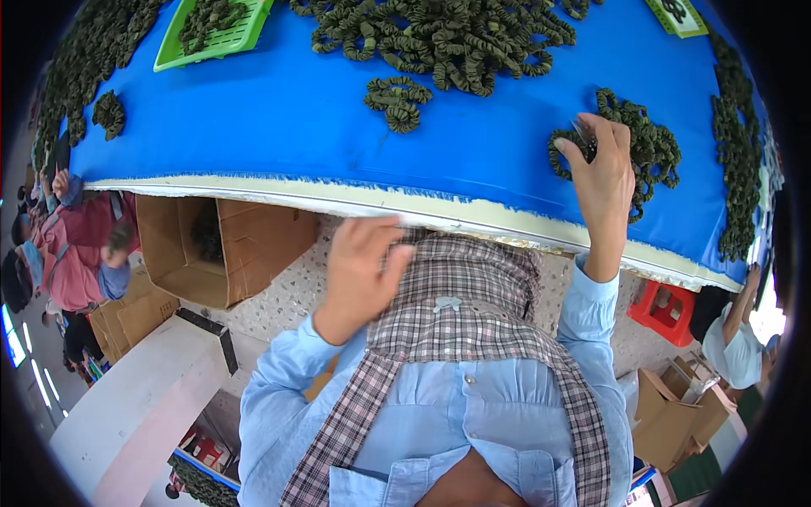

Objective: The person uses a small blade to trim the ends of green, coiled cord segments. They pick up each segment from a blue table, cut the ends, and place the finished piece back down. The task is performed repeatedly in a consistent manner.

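My left hand [364, 275] is slightly blurred in front of the table edge, before the checked apron [462, 285], with its fingers apart and nothing visible in it. Over the right part of the blue-covered table, my right hand [600, 155] pinches a small pointed metal tool [580, 130], perhaps thread snips, partly hidden by the fingers. Its thumb is at a dark green gathered fabric ring, like a scrunchie [557, 166]. A small pile of such rings [652, 149] lies beside and behind this hand. Several more rings [398, 101] lie mid-table, below a large heap [443, 38].
A green plastic basket [237, 47] with rings stands at the upper left, another tray [690, 32] upper right. More rings line both table sides. Below the edge are a cardboard box [266, 247] and a red stool [662, 314]. Other people [79, 247] are at far left and right.
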`<state>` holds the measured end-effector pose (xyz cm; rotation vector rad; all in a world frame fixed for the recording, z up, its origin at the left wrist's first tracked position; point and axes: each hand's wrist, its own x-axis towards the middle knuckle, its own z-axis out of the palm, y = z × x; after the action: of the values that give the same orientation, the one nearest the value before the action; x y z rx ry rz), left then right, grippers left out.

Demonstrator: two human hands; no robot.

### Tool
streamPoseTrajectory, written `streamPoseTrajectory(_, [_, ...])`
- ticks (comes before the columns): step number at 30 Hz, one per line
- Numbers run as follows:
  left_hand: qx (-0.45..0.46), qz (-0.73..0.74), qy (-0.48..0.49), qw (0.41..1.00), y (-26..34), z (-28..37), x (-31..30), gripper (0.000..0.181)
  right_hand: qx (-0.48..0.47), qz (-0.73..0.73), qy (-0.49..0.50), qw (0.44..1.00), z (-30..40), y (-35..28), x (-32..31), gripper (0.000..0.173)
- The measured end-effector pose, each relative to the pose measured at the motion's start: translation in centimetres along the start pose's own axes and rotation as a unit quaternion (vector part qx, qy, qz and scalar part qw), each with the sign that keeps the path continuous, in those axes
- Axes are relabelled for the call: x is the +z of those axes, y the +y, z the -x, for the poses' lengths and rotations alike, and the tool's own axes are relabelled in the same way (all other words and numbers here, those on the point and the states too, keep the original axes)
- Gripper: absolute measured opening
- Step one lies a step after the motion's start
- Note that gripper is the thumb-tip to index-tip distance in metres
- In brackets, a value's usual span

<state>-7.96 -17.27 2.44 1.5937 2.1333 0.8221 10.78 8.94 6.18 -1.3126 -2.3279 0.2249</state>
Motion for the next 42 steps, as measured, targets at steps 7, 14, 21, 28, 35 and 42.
streamPoseTrajectory(7, [-0.035, 0.033, 0.219, 0.975, -4.4, -8.9, -1.2, 0.023, -0.087, -0.234, -0.151, 0.956, -1.1, -7.6, 6.3, 0.017])
streamPoseTrajectory(14, [-0.014, 0.011, 0.222, 0.975, -5.6, -13.3, 0.9, 0.02, -0.083, -0.155, -0.051, 0.983, 0.7, -6.7, 9.4, 0.015])
streamPoseTrajectory(21, [-0.031, 0.132, 0.213, 0.968, -2.3, -12.0, 0.5, 0.015, 0.031, -0.355, -0.117, 0.927, 2.6, -8.2, 5.6, 0.03])
streamPoseTrajectory(28, [-0.114, 0.49, 0.075, 0.861, 0.2, -11.8, 1.7, 0.012, 0.233, -0.648, -0.239, 0.685, 1.7, -6.1, 4.2, 0.02])
streamPoseTrajectory(35, [-0.124, 0.719, -0.031, 0.683, 1.5, -12.3, 2.4, 0.016, 0.329, -0.845, -0.221, 0.36, 2.3, -4.9, 4.6, 0.012])
streamPoseTrajectory(42, [-0.089, 0.785, -0.05, 0.611, 1.2, -12.1, 3.4, 0.022, 0.27, -0.872, -0.293, 0.284, 2.2, -3.1, 4.7, 0.016])
